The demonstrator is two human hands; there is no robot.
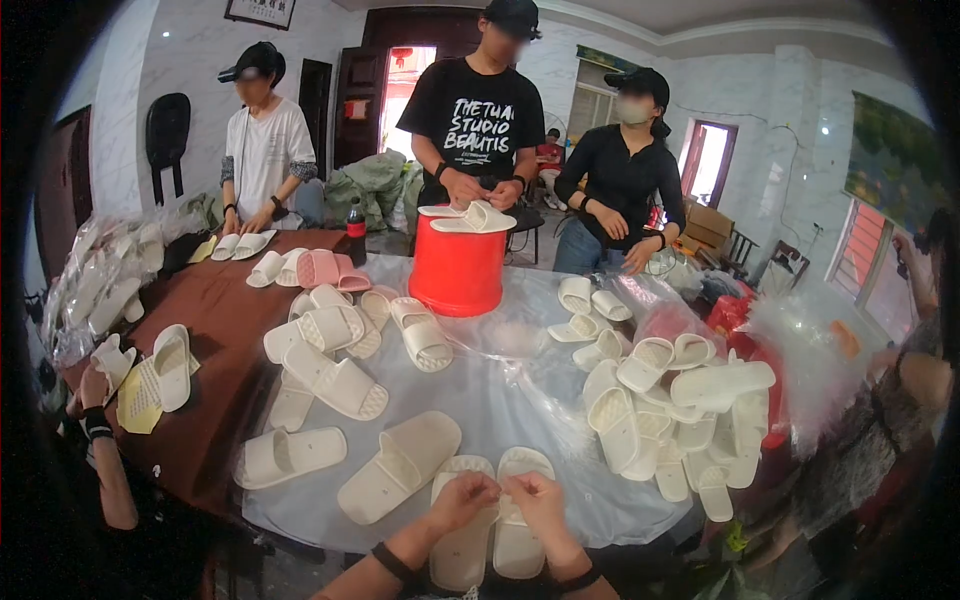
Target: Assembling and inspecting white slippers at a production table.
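A pair of cream slide sandals lies side by side at the front edge of the table, the left slide and the right slide pointing away from me. Over their straps my left hand and my right hand almost meet, fingertips pinched. Whatever sits between the fingers is too small to make out. Just left of my left hand lies another cream slide, turned at a slant. Farther left, a single slide rests on its sole.
Loose slides cover the left middle of the sheeted table. A larger heap lies right, beside clear plastic bags. A person works at a red bucket opposite; others stand around. Another person's hand holds a slide at far left.
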